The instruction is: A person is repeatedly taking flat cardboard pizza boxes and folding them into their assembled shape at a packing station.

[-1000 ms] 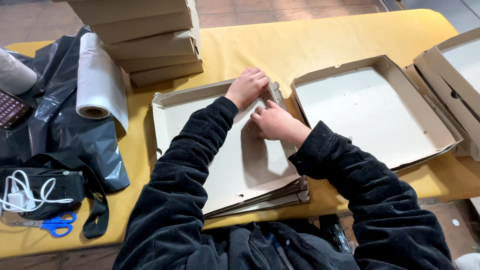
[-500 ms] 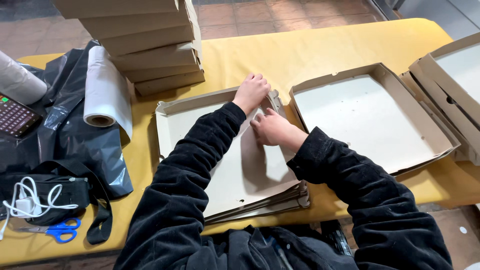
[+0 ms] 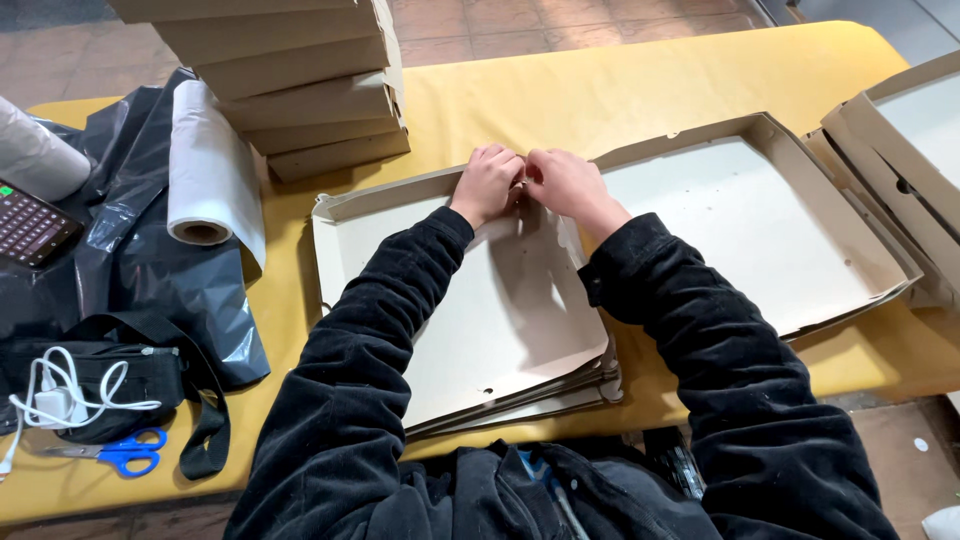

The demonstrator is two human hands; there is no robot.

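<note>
A flat cardboard box blank (image 3: 500,320) lies on top of a pile of several such blanks in front of me on the yellow table (image 3: 600,80). Its left and far walls are folded up. My left hand (image 3: 486,183) and my right hand (image 3: 566,185) meet at the blank's far right corner, both pinching the cardboard flap there. Both arms are in black sleeves. The fingertips hide the corner itself.
A folded open box (image 3: 760,230) sits just right of my hands, with more open boxes (image 3: 900,150) at the right edge. A stack of closed boxes (image 3: 300,90) stands far left. A white bag roll (image 3: 205,170), black bags (image 3: 190,290), pouch with cable (image 3: 90,385) and blue scissors (image 3: 125,452) lie left.
Both hands have moved up to the blank's far right corner and closed together on the flap; my right hand shifted right of my left. The view has tilted slightly.
</note>
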